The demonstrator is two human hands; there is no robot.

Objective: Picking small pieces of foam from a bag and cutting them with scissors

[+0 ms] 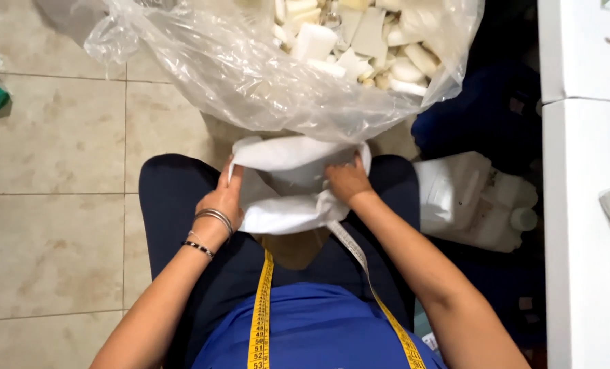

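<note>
**A:** On my lap, what lies between the two hands?

**B:** A piece of white fabric (284,184), bunched and folded, resting across my dark trousers (175,205) at the knees. My left hand (224,195) grips its left edge, fingers curled closed around the cloth. My right hand (347,179) presses down on the upper right part, fingers bent into the folds, holding it there.

**A:** What marks the left wrist?

**B:** Silver bangles (214,219), and below them a thin dark bracelet (199,249).

**A:** And above the fabric?

**B:** A large clear plastic bag (250,75), open at the top, filled with pale foam offcuts (359,41) in blocks and strips. Its lower bulge hangs just over the far edge of the fabric; whether the two touch I cannot tell.

**A:** What crosses the body?

**B:** A yellow measuring tape (261,307) draped round my neck, one end running down the left of my blue top (312,328), the other passing under my right forearm toward the fabric.

**A:** The surroundings?

**B:** Beige floor tiles (52,205) to the left; to the right, a translucent white plastic jug (476,201) lying on its side beside a white cabinet (578,205).
</note>
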